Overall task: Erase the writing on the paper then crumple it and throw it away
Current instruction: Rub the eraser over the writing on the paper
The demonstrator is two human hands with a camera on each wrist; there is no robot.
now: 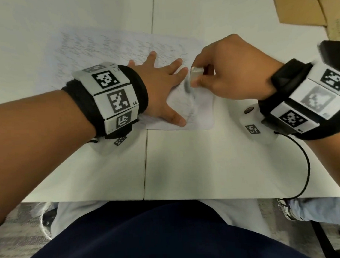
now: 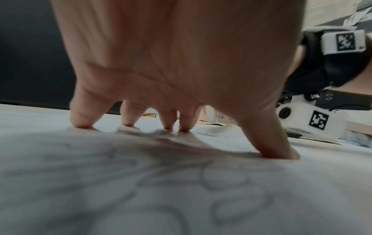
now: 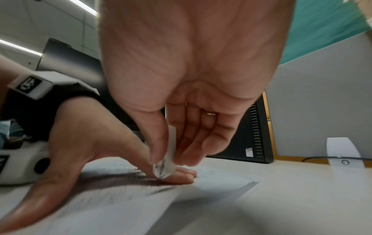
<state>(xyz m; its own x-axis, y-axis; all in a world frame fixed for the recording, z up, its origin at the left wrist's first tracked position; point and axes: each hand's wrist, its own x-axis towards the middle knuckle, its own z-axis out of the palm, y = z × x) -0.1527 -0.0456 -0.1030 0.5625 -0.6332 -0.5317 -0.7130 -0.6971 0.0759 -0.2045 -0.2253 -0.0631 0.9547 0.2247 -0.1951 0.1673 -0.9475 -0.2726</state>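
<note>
A white sheet of paper [image 1: 103,48] with faint pencil scribbles lies flat on the white table [image 1: 196,162]. My left hand [image 1: 163,84] is spread on the paper, its straight fingers [image 2: 82,117] pressing the sheet down. My right hand [image 1: 227,71] pinches a white eraser [image 1: 194,77] between thumb and fingers. The eraser [image 3: 167,165] has a grey, smudged lower end that touches the paper just right of my left index finger. In the left wrist view blurred pencil loops cover the paper [image 2: 181,190] up close.
Brown cardboard [image 1: 306,4] lies at the table's far right corner. A black cable [image 1: 303,168] loops from my right wrist over the table's front edge. A dark computer case [image 3: 253,135] stands beyond the table. My lap fills the space below the table's near edge.
</note>
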